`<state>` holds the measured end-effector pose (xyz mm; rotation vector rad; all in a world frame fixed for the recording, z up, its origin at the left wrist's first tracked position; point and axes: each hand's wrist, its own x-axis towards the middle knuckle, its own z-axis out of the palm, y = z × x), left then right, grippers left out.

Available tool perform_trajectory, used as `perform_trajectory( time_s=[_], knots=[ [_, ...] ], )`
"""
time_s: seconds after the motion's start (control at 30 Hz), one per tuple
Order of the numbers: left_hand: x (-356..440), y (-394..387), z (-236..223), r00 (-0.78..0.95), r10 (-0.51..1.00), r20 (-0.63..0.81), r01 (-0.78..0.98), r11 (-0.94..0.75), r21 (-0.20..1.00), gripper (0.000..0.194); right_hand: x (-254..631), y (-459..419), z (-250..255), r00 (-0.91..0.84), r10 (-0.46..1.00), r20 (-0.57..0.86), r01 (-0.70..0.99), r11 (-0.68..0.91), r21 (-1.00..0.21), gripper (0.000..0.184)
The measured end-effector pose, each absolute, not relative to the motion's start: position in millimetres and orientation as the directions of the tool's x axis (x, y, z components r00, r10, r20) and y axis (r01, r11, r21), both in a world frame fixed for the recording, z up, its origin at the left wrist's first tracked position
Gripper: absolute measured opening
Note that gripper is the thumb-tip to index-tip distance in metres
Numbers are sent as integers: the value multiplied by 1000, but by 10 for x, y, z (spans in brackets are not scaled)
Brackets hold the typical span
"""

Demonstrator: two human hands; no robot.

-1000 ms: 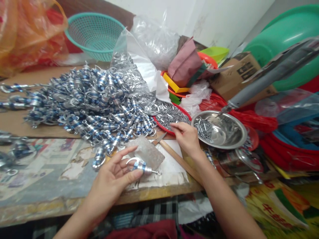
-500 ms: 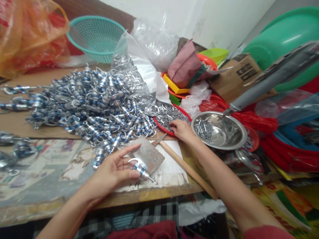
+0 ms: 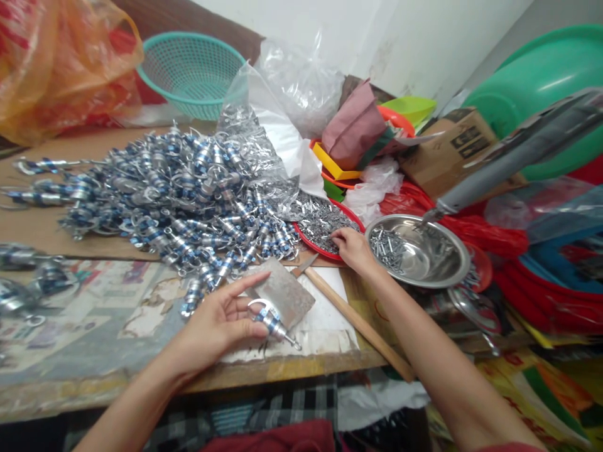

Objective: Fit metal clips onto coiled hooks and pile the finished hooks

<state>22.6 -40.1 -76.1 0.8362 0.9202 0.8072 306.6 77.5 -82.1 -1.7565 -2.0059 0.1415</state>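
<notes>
My left hand [image 3: 230,320] holds a blue-and-silver metal fitting [image 3: 273,323] with a curved white-silver loop and a small ring at its tip, between thumb and fingers. Under and beside it lies a flat metal block [image 3: 287,295] on the bench. The fingers of my right hand [image 3: 353,248] are bent and pinched at the heap of small metal pins [image 3: 323,223] in a red tray [image 3: 308,242]. What those fingertips hold, if anything, is hidden. A wooden-handled tool like a hammer [image 3: 358,320] lies between my forearms, its pointed metal end beside the block.
A large pile of similar fittings [image 3: 188,182] covers the back left of the bench. Beside my right wrist stands a steel bowl [image 3: 428,251] with pins. Behind are a turquoise basket [image 3: 193,69], plastic bags [image 3: 301,81], a cardboard box [image 3: 456,150] and a grey-handled tool [image 3: 499,169].
The whole view has shifted slightly, moving things a little to the right and down. My left hand keeps the fitting, and my right hand stays at the pins in the red tray.
</notes>
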Motion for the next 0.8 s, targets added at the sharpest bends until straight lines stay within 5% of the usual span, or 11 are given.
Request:
perform_trajectory(
  time_s=[0.23, 0.37, 0.57, 0.8],
  knots=[
    [204, -416, -783, 408, 845, -346, -227, 461, 858, 78, 2603, 439, -635, -18, 954, 298, 731, 216, -647, 19],
    [199, -412, -793, 428, 837, -341, -227, 464, 856, 81, 2198, -28, -453, -267, 946, 183, 514, 301, -803, 16],
    [211, -400, -780, 450, 829, -333, -248, 474, 845, 84, 2082, -273, -300, -593, 789, 159, 531, 532, -660, 14],
    [221, -404, -786, 436, 839, -325, -270, 467, 842, 83, 2029, -322, -441, -486, 825, 289, 519, 538, -664, 12]
  ],
)
